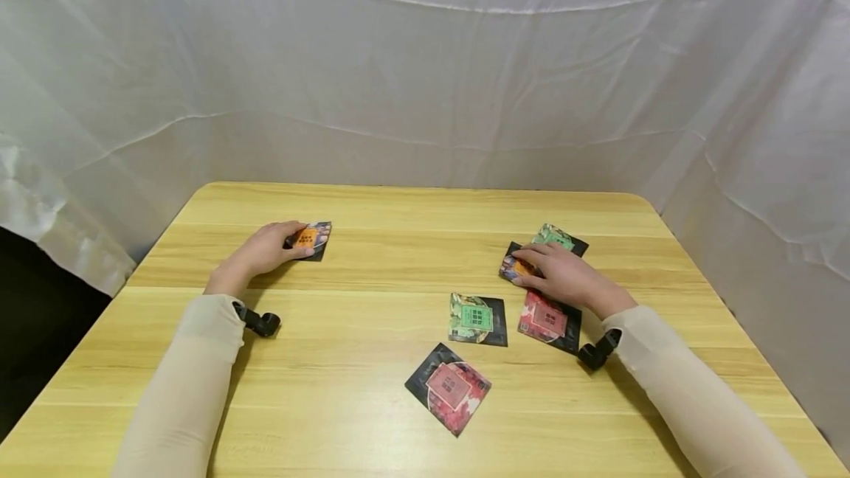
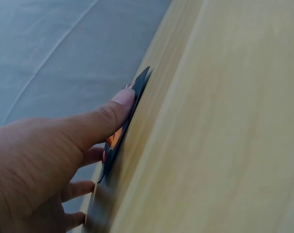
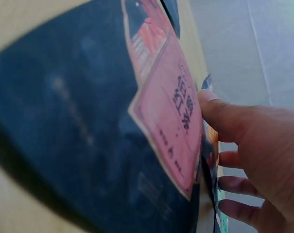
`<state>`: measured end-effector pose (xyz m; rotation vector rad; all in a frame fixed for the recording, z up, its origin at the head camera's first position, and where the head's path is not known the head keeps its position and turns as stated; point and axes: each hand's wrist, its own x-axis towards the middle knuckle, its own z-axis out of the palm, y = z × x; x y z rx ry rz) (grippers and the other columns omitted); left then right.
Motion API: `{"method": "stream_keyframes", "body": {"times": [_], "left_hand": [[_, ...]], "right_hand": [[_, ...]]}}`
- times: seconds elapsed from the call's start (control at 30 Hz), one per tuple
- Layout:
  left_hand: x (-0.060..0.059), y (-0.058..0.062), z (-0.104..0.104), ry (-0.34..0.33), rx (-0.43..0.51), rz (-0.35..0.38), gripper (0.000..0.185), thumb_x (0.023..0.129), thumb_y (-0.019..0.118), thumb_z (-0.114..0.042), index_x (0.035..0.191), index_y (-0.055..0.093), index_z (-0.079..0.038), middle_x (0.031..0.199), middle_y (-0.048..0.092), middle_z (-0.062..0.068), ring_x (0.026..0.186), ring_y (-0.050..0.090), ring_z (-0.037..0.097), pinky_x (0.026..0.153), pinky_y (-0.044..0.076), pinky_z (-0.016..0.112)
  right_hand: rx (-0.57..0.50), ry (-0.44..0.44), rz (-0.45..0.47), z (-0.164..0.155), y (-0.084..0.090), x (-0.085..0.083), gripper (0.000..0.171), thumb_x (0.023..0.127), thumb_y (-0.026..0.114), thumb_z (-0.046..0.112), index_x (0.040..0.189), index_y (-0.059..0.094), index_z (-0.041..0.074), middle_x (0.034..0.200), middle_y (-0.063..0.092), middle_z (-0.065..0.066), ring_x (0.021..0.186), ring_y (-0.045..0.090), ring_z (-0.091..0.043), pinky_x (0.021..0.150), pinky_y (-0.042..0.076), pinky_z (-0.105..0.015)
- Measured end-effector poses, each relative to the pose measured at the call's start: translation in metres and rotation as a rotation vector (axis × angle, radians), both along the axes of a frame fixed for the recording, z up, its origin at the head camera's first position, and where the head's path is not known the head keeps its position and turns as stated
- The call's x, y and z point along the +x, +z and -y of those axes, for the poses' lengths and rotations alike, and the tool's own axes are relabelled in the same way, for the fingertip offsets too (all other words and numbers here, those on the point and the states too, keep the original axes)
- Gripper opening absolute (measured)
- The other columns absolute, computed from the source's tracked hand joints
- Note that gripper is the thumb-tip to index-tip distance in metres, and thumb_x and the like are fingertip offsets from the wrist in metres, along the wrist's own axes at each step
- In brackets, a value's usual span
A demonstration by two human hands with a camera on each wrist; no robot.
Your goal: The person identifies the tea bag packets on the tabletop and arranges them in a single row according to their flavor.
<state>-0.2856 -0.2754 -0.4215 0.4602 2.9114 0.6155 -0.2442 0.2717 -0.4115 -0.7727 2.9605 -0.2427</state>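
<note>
At the table's far left, my left hand (image 1: 268, 248) holds a flat, square, black packet with an orange label (image 1: 308, 239). The left wrist view has the thumb (image 2: 125, 99) lying over this dark packet (image 2: 121, 131), close to the wood. On the right side, my right hand (image 1: 564, 271) holds another orange-labelled packet (image 1: 514, 265) between thumb and fingers, partly covering it. Behind it lies a green-labelled packet (image 1: 558, 238); in front, a red-labelled packet (image 1: 547, 321), large in the right wrist view. The right thumb (image 3: 212, 104) overlaps the red packet's edge there.
Nearer the middle of the wooden table (image 1: 319, 389) lie a second green-labelled packet (image 1: 477, 320) and a second red-labelled packet (image 1: 449, 388), turned at an angle. A pale cloth (image 1: 425, 80) hangs behind the table and along its sides.
</note>
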Motion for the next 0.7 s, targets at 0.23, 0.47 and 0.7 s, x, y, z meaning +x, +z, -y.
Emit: {"method": "stream_keyframes", "body": {"times": [0.23,0.47,0.7], "left_hand": [[0.001,-0.001,0.001,0.000,-0.005,-0.007,0.074,0.097,0.059,-0.044,0.150,0.035,0.001,0.149,0.035,0.029,0.136,0.029,0.048,0.110,0.024,0.062],[-0.001,-0.001,0.000,0.005,-0.004,-0.007,0.077,0.096,0.057,-0.050,0.151,0.034,-0.001,0.150,0.034,0.028,0.137,0.027,0.048,0.110,0.022,0.063],[0.001,-0.002,0.000,0.011,0.001,-0.001,0.075,0.097,0.058,-0.047,0.151,0.035,0.000,0.149,0.035,0.028,0.137,0.027,0.048,0.110,0.023,0.063]], "right_hand": [[0.032,0.005,-0.041,0.004,0.008,-0.005,0.062,0.096,0.055,0.055,0.140,0.054,0.012,0.137,0.053,-0.017,0.125,0.047,-0.041,0.103,0.037,-0.061],[-0.034,0.151,-0.035,-0.009,0.023,-0.017,0.056,0.089,0.074,0.030,0.138,0.057,0.010,0.134,0.056,-0.016,0.123,0.050,-0.038,0.103,0.039,-0.059],[-0.093,0.291,0.146,-0.014,0.024,-0.026,0.056,0.088,0.075,0.017,0.141,0.056,0.017,0.148,0.043,-0.019,0.135,0.038,-0.042,0.104,0.034,-0.063]]}}
